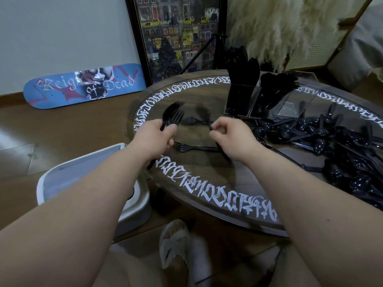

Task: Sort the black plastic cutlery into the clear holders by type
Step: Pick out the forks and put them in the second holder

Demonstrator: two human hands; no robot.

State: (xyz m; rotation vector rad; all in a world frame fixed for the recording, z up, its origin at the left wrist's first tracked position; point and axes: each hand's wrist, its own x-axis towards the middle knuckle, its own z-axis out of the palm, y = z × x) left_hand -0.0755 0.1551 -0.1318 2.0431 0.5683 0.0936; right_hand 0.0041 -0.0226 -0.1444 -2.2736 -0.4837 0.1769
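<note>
Forks (173, 116): your left hand (157, 137) grips a small bundle of them by the handles, fingers curled round; tines point up and away from you, long axis tilted slightly right. Your right hand (230, 135) pinches one more black piece (204, 114) between thumb and fingertips; it is motion-blurred, head end up, near vertical, type cannot be told.

Two loose forks lie flat on the round table (207, 172). One (193, 121) sits between your hands, long axis left-right, tines toward the left. The other (194, 147) lies nearer you, just below the hands, also left-right with tines to the left.

Clear holders (267, 100) stand at the far side of the table, right of centre. The left compartment holds knives (243, 77) upright, blades up. The next compartment holds forks (279, 80), tines leaning right. A further clear compartment to the right: contents cannot be told.

Spoon pile (331, 141) is spread over the table's right side, handles crossing in all directions, well apart from your left hand.
</note>
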